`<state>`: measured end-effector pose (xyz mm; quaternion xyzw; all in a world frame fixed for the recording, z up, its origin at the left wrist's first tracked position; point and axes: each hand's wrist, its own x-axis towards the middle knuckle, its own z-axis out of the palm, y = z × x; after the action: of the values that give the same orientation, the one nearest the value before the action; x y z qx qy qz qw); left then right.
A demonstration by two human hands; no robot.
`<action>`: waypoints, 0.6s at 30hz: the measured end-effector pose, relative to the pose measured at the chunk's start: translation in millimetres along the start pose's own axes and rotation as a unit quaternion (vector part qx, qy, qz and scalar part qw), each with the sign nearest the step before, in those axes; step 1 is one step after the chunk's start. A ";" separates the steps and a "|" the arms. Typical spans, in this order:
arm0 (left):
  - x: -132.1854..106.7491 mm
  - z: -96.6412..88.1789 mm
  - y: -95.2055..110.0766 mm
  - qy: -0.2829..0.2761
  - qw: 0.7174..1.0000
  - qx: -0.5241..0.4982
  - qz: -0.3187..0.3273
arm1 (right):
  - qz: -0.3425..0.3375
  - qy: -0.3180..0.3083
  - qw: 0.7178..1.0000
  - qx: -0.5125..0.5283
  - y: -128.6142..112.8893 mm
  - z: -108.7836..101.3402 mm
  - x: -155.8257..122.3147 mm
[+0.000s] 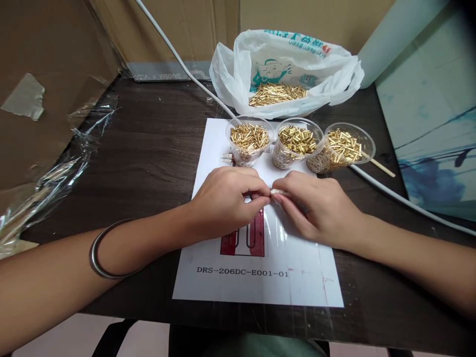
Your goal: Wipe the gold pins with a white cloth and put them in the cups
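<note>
Above a printed sheet (312,263), my left hand (226,201) and my right hand (320,208) meet at the fingertips. A small white piece (277,192) shows between the thumb and forefinger of my right hand. My left thumb and forefinger are pinched against its left end; what they hold, if anything, is hidden. Just beyond the hands stand three clear plastic cups of small gold-coloured metal pins or tubes: a left cup (248,159), a middle cup (284,159) and a right cup (318,162), which leans.
A white plastic bag (234,74) at the back holds many more gold pins (278,94). A white cable (174,54) runs behind the cups. One thin wooden stick (385,168) lies at the right cup. Cardboard (44,44) and clear wrap (55,178) line the left side.
</note>
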<state>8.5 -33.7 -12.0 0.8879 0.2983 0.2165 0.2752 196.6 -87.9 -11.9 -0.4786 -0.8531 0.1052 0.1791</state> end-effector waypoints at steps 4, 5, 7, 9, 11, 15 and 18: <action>-0.7 0.2 -0.3 -0.004 1.000 -0.001 0.003 | -0.011 0.003 0.998 -0.059 -2.2 -0.5 -0.7; -0.8 0.3 -0.2 -0.004 1.000 0.001 0.003 | -0.014 0.008 0.997 -0.070 -2.6 -0.5 -0.7; -0.8 0.5 0.1 -0.004 1.000 0.009 0.005 | -0.019 0.015 0.996 -0.086 -3.3 -0.4 -0.5; -0.5 0.7 0.7 -0.003 1.000 0.015 0.005 | -0.019 0.015 0.995 -0.094 -3.9 -0.4 -0.3; -0.2 0.7 1.6 -0.001 1.000 0.016 -0.002 | -0.017 0.014 0.995 -0.101 -4.7 -0.6 -0.2; -0.5 0.7 2.3 0.001 1.000 0.016 -0.010 | -0.024 0.025 0.990 -0.137 -7.6 -1.1 -0.6; -0.6 0.6 1.5 -0.001 1.000 0.017 -0.004 | -0.024 0.031 0.987 -0.153 -9.9 -1.2 -1.3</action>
<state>9.0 -35.4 -11.7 0.8916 0.3050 0.2094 0.2612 190.0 -94.1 -7.6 -0.4828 -0.8644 -0.0461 0.1324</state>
